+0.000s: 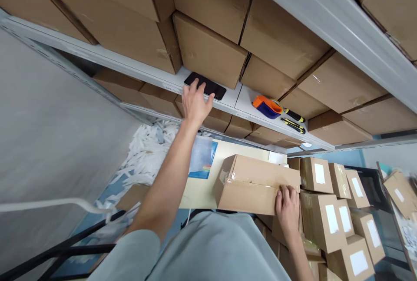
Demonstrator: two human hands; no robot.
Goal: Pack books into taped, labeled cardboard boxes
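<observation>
My left hand (196, 104) reaches up to a white shelf, its fingers apart and touching a black smartphone (213, 88) that lies flat there. Below, a taped cardboard box (252, 183) sits on a cream table (195, 194). Across the right end of this box lies my right hand (288, 206), fingers loosely bent on the cardboard and thumb apart, not wrapped round anything. To the right of the phone, an orange and blue tape dispenser (267, 107) rests on the same shelf, beside a yellow and black utility knife (293, 125).
Large cardboard boxes (208, 51) fill the shelf behind the phone. Smaller boxes with white labels (331, 218) are piled at the right. White paper strips (140, 150) heap up at the left. A blue folder (203, 157) lies on the table.
</observation>
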